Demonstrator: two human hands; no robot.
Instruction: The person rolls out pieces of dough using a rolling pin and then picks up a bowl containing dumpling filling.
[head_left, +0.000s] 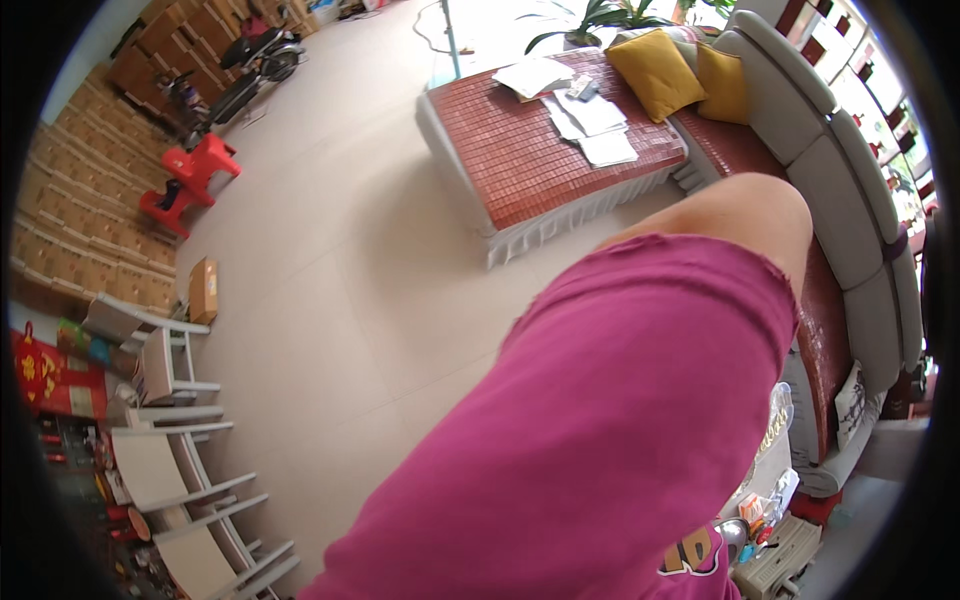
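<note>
Neither of my hands is in view. A raised, bent arm (739, 206) in a magenta short sleeve (600, 390) fills the lower middle and right, close to the camera. Beyond it stands a sectional sofa with a chaise section (480, 157) covered by a reddish-brown tiled mat. On that mat lie several white papers (592, 112) and a small pale object (583, 88) too small to name. Two mustard-yellow cushions (656, 75) lean in the sofa's corner, against its grey backrest (836, 199).
Stacked cardboard boxes (94, 202) line the left wall, with a parked motorbike (244, 86) and red plastic stools (196, 169) before them. White chairs (172, 360) stand at lower left. Partly behind the sleeve, a side surface holds a beige appliance (780, 559) and small items. Pale floor tiles (322, 300) spread between.
</note>
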